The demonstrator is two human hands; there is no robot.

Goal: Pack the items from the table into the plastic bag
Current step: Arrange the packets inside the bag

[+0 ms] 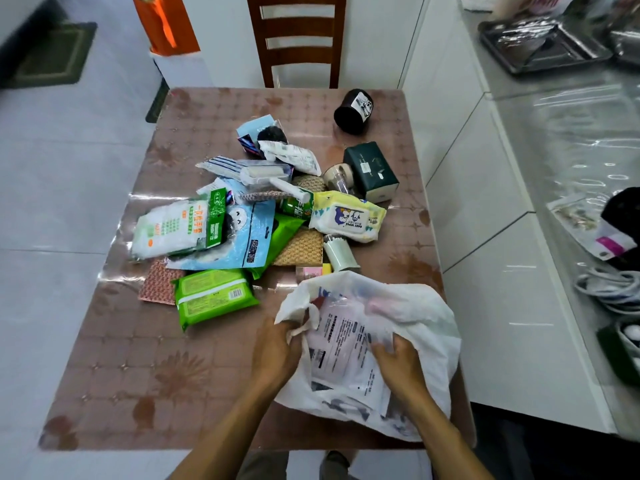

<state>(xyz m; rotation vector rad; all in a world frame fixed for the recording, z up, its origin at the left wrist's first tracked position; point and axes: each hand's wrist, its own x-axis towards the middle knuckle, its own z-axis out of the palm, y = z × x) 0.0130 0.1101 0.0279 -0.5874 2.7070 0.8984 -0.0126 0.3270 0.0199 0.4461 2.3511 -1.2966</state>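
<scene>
A white plastic bag (426, 313) lies open at the table's near right edge. Inside it rests a flat white packet (343, 355) with printed text. My left hand (277, 348) grips the bag's left handle and rim. My right hand (398, 365) holds the bag's right rim beside the packet. Beyond the bag lies a heap of items: a green wipes pack (214, 296), a white and yellow baby wipes pack (346, 216), a light blue pouch (242, 233), a white and green bag (173, 226), a dark green tissue box (372, 171) and a black cup (353, 112).
The table (138, 375) has a brown patterned cover under clear plastic. A wooden chair (298, 39) stands at its far side. A white counter (571, 133) with metal trays (540, 46) and cables runs along the right. An orange bag (166, 26) stands on the floor at the far left.
</scene>
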